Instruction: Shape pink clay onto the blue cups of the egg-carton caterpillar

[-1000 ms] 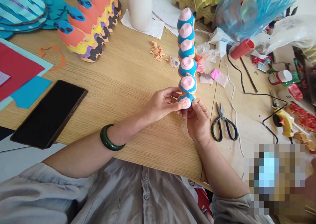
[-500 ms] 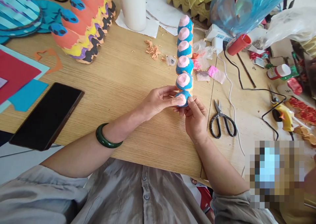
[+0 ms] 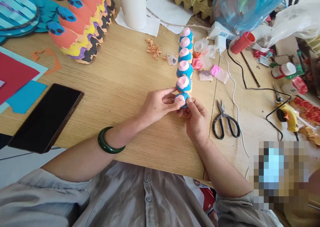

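A strip of egg carton (image 3: 184, 71), its row of bumps covered in blue with pink tops, stretches away from me above the table. My left hand (image 3: 160, 101) grips its near end from the left, the thumb pressed on the pink top of the nearest bump. From the right, my right hand (image 3: 196, 115) pinches the blue side of that same bump with thumb and curled fingers. Some fingertips of both hands are hidden under the strip. Black-handled scissors (image 3: 224, 120) lie on the table to the right of my right hand.
A black phone (image 3: 46, 117) lies at left, near coloured paper sheets (image 3: 18, 75). An orange painted egg-carton piece (image 3: 82, 23) and a white cylinder (image 3: 132, 6) stand farther back. Cables, a power strip (image 3: 221, 31), a red tube (image 3: 242, 42) and a yellow glue gun (image 3: 288, 117) crowd the right.
The far end of the strip has dipped lower in view, and the strip with both hands has shifted slightly left. Both hands keep their grip.
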`<state>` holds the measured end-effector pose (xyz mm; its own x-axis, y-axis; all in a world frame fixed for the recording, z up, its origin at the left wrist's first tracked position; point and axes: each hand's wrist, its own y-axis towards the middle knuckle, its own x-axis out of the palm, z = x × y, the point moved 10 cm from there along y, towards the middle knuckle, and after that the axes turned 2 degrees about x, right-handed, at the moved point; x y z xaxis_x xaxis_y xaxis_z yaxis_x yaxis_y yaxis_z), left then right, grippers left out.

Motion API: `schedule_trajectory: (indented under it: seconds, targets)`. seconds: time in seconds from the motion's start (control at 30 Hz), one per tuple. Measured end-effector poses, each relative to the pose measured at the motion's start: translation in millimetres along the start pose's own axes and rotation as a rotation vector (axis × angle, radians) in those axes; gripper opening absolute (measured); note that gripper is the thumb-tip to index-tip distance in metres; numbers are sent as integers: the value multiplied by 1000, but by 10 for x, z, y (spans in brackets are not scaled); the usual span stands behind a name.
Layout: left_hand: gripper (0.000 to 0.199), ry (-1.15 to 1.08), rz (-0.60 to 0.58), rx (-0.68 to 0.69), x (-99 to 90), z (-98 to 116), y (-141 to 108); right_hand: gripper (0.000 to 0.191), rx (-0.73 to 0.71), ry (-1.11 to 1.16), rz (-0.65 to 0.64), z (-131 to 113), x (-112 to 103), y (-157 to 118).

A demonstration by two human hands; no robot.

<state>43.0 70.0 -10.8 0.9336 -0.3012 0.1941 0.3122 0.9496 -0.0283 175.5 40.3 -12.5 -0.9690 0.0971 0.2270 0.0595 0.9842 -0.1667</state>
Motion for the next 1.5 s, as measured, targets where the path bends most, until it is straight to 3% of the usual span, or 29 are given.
schedule_trajectory:
  seconds: [0.27,0.43,0.57,0.9,1.13,1.3,1.5]
  targets:
    - [69,-116,-109,-47,134,0,14,41,-39,18,43,-69,-49,8]
    - [90,-102,-57,-60,90,-64,8,42,-32,-3,37,-69,-42,10]
    - [97,-137,-116,-73,130,-52,14,41,-52,18,55,-92,-61,10]
    - [79,-103,-81,3,99,-27,6,41,-73,-1,56,-108,-27,-28]
    - [69,-118,-84,-31,108,-21,9,43,-82,-4,68,-104,-36,-43]
    - [77,-107,-89,-60,123,-42,-9,42,-95,-10,73,-116,-41,-48]
    - [61,46,-53,43,93,36,-22,42,-110,-43,57,-108,-20,-50]
